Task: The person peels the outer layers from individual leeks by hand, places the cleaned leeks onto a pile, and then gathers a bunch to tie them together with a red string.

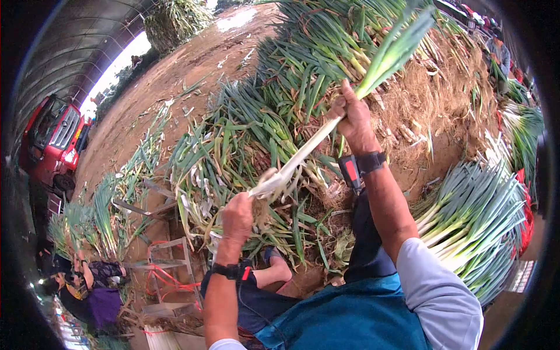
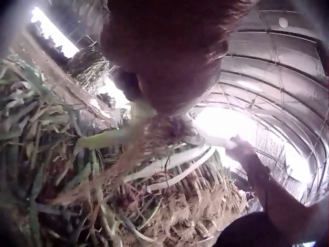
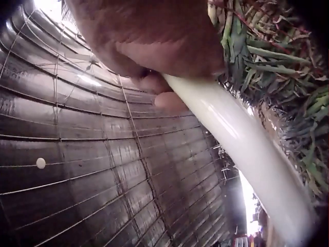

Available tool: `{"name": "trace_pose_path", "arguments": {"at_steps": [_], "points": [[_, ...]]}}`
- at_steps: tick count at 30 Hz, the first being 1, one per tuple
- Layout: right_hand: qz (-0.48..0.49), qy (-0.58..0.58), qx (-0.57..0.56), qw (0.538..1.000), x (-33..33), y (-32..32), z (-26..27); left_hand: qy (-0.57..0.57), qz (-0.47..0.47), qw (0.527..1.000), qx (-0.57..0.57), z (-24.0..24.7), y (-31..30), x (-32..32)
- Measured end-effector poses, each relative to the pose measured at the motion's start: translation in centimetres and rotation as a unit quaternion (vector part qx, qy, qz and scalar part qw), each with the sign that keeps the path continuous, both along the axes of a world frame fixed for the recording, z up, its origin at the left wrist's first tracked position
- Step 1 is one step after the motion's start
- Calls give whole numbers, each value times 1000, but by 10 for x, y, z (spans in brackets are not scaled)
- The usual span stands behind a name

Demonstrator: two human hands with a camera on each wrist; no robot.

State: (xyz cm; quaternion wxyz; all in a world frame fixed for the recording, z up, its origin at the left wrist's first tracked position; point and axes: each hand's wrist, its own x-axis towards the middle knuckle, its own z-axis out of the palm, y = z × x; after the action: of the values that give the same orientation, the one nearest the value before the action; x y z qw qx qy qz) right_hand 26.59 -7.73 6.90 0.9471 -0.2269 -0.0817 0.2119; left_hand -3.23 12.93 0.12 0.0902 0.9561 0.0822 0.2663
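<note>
Head view: from where I stand, right hand [image 1: 354,119] grips one leek [image 1: 315,140] below its green leaves; left hand [image 1: 237,217] holds its lower end. Leek slants above a heap of leeks [image 1: 245,131]; a bundle [image 1: 472,219] lies at right.

Left wrist view: left hand's fingers mostly hidden; pale strips [image 2: 175,163] hang below.

Right wrist view: right hand wraps the white stalk [image 3: 231,131].
</note>
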Motion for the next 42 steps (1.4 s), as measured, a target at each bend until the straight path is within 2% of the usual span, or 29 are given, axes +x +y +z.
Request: {"name": "trace_pose_path", "arguments": {"at_steps": [3, 5, 6, 8, 10, 11, 13, 14, 15, 16, 17, 19, 22, 24, 25, 26, 28, 29, 30, 31, 32, 33, 34, 35, 36, 37, 38, 40, 42], "points": [[-65, 37, 31, 997, 33, -15, -19, 36, 51, 998, -26, -2, 30, -24], [-113, 70, 66, 989, 54, -43, -21, 40, 124, 990, -61, -35, 86, -70], [-114, 84, 107, 984, 72, -63, -26, 158, 191, 969, -3, -29, 99, -94], [-80, 74, 194, 975, 100, -75, -54, 227, 170, 954, -101, -47, 127, -125], [-122, 112, 191, 967, 84, -61, -47, 205, 180, 961, 38, -47, 103, -105], [-89, 118, 217, 965, 85, -56, -52, 190, 184, 958, 110, -42, 85, -86], [-109, 171, 215, 955, 62, -45, -33, 233, 157, 950, -133, -6, 40, -18], [-116, 189, 213, 952, 55, -41, -29, 150, 123, 966, -168, -10, 21, 10], [-73, 161, 243, 954, 49, -38, -38, 123, 86, 926, -348, 20, -16, 38], [-72, 182, 243, 950, 42, -34, -36, 67, -11, 870, -488, 28, -37, 63], [-67, 194, 241, 949, 32, -29, -37, -2, -82, 818, -569, 14, -47, 93], [-35, 207, 239, 948, 23, -16, -38, -85, -116, 756, -639, 40, -83, 133], [-14, 195, 221, 955, 26, -15, -50, -75, -204, 631, -745, 32, -92, 156], [-5, 154, 234, 960, 53, -33, -62, -23, -158, 691, -705, 10, -79, 145], [-81, 163, 186, 966, 57, -44, -52, -7, -162, 670, -724, -5, -64, 131], [-94, 155, 172, 968, 66, -55, -53, 17, -113, 923, -368, -6, -55, 106], [-116, 139, 146, 973, 84, -76, -56, 31, -15, 759, -650, -37, -13, 72], [-142, 140, 98, 975, 84, -76, -54, 38, 56, 799, -597, -38, -6, 57], [-153, 120, 95, 976, 82, -80, -55, 13, 129, 796, -591, -27, -2, 42], [-162, 97, 98, 977, 84, -84, -52, 104, 113, 776, -611, -61, 54, 9], [-174, 71, 104, 977, 85, -85, -47, 178, 133, 854, -471, -65, 66, -8], [-170, 61, 102, 978, 81, -87, -41, 249, 152, 902, -319, -68, 71, -25], [-178, 58, 83, 979, 75, -86, -38, 314, 168, 921, -159, -55, 63, -32], [-185, 53, 67, 979, 70, -83, -33, 288, 236, 919, -131, -45, 54, -34], [-191, 48, 48, 979, 63, -78, -33, 205, 210, 943, -158, -7, 29, -17], [-183, 41, 39, 981, 58, -74, -32, 143, 183, 965, -121, 14, 11, 1], [-172, 35, 39, 984, 53, -70, -30, 100, 115, 982, -114, 36, -8, 19], [-150, 19, 39, 988, 42, -63, -27, 123, 11, 982, -139, 73, -44, 50], [-102, 6, 55, 993, 38, -64, -32, 129, -55, 985, -97, 69, -50, 76]]}}
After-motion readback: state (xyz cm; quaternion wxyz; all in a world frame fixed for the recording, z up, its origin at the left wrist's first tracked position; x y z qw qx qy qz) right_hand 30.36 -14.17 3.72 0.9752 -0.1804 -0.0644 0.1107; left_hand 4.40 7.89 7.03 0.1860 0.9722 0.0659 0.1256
